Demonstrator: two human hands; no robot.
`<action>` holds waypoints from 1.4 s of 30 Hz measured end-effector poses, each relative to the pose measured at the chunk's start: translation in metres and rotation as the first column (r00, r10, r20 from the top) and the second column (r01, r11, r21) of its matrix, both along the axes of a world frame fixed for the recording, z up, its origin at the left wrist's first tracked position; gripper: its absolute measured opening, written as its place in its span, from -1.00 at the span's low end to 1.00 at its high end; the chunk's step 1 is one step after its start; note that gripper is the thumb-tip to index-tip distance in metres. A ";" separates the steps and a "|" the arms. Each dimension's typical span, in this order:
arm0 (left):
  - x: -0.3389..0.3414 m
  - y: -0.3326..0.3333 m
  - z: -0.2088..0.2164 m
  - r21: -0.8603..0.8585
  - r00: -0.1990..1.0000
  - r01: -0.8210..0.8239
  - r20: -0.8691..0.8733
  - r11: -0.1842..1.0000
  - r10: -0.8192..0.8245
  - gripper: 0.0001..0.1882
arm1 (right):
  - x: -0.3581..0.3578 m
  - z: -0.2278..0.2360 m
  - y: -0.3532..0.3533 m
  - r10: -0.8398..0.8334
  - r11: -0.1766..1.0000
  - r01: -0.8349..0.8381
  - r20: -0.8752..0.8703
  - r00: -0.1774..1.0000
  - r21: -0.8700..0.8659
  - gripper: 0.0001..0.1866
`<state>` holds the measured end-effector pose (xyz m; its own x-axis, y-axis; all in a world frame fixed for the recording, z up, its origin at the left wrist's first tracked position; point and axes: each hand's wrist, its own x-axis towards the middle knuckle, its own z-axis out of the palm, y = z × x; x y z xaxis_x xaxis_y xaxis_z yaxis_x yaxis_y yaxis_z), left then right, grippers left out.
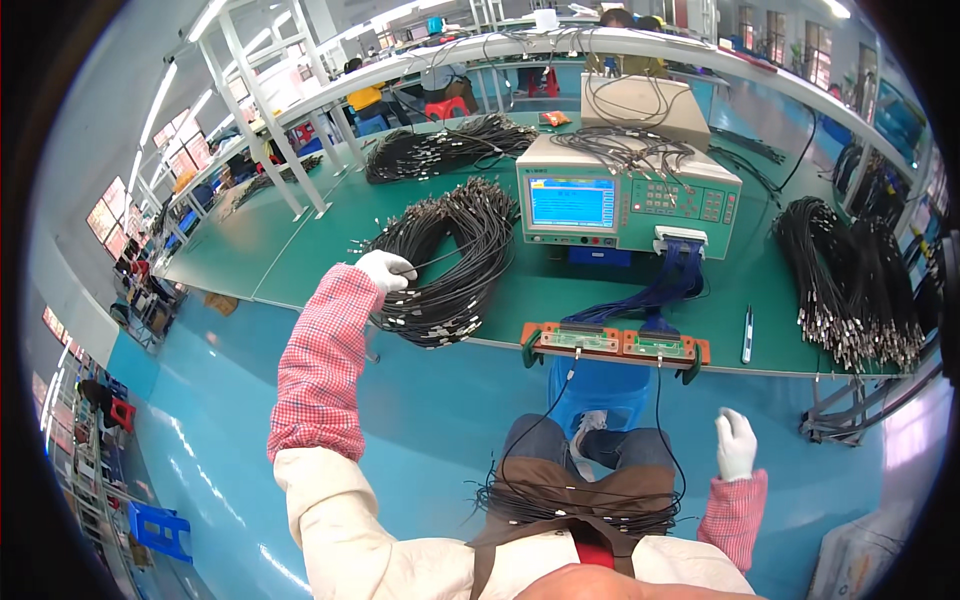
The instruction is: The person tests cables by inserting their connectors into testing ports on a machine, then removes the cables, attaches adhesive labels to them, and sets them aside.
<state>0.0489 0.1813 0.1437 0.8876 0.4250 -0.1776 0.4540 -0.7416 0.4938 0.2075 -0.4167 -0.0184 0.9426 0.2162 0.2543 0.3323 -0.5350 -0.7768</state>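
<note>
My left hand (387, 270), in a white glove, is at the left edge of a big coiled bundle of black cables (490, 235) with metal ends. Its fingers are closed on a thin black cable (434, 260) of that bundle. To the right of my lap, my right hand (736, 443), also gloved, is raised in the air with its fingers apart and nothing in them. Two black cables hang from an orange test fixture (615, 341) clamped at the table's front edge. They run down to a heap of black cables (590, 508) across my lap.
A tester with a lit blue screen (573, 203) stands behind the fixture, joined to it by dark blue ribbon cables (650, 290). A pen (748, 333) lies on the green table (290, 255). More cable bundles (860, 280) hang at the right. A blue stool (600, 390) is below the table.
</note>
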 end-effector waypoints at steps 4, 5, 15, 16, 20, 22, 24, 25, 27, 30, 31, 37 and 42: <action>-0.018 -0.032 0.012 0.064 0.966 -0.091 0.246 0.994 0.073 -0.75 | -0.010 0.039 0.085 0.400 0.904 -0.385 -0.048 0.915 0.186 -0.80; -0.027 -0.048 0.016 0.031 0.945 -0.120 0.311 0.992 0.105 -0.77 | -0.018 0.055 0.107 0.513 0.846 -0.460 -0.174 0.841 0.269 -0.78; -0.096 -0.263 -0.020 0.225 0.847 0.053 0.506 0.973 -0.163 -0.83 | 0.012 0.122 0.313 0.859 0.512 0.070 -0.511 -0.029 0.856 -0.16; -0.098 -0.272 -0.031 0.126 0.827 0.049 0.551 0.991 -0.111 -0.83 | 0.011 0.123 0.321 0.860 0.510 0.061 -0.509 -0.041 0.858 -0.16; -0.095 -0.300 -0.067 -0.258 0.717 0.137 0.692 0.956 0.084 -0.84 | 0.012 0.099 0.328 0.801 0.558 -0.741 -0.475 0.364 0.373 -0.30; -0.085 -0.307 -0.072 -0.296 0.702 0.147 0.704 0.944 0.111 -0.84 | -0.020 0.107 0.310 0.589 0.784 -0.609 -0.167 0.791 -0.120 -0.20; -0.069 -0.308 -0.071 -0.207 0.600 0.203 0.798 0.957 0.045 -0.84 | -0.014 0.077 0.318 0.689 0.720 -0.657 -0.342 0.639 0.223 -0.48; -0.060 -0.309 -0.074 -0.256 0.595 0.198 0.798 0.946 0.091 -0.88 | -0.005 0.079 0.317 0.799 0.597 -0.479 -0.528 0.287 0.643 -0.59; -0.042 -0.295 -0.081 -0.253 0.406 0.073 0.891 0.965 0.203 -0.81 | 0.010 0.097 0.302 0.778 0.535 -0.055 -0.466 0.422 0.843 -0.82; -0.011 -0.247 -0.071 -0.761 -0.053 0.394 0.541 0.515 0.840 -0.70 | -0.015 0.126 0.267 0.664 0.603 -0.218 -0.330 0.671 0.768 -0.77; -0.010 -0.219 -0.073 -0.727 -0.177 0.440 0.506 0.528 0.844 -0.68 | -0.027 0.133 0.258 0.650 0.667 -0.241 -0.393 0.650 0.705 -0.77; -0.003 -0.097 -0.065 -0.725 0.215 0.673 0.001 -0.148 0.977 -0.52 | -0.064 0.153 0.151 0.255 0.567 -0.068 -0.096 0.962 0.821 -0.74; -0.022 -0.042 -0.082 -0.657 0.362 0.717 0.070 -0.231 0.929 -0.48 | -0.064 0.129 0.060 -0.155 0.472 -0.039 0.127 0.980 0.881 -0.68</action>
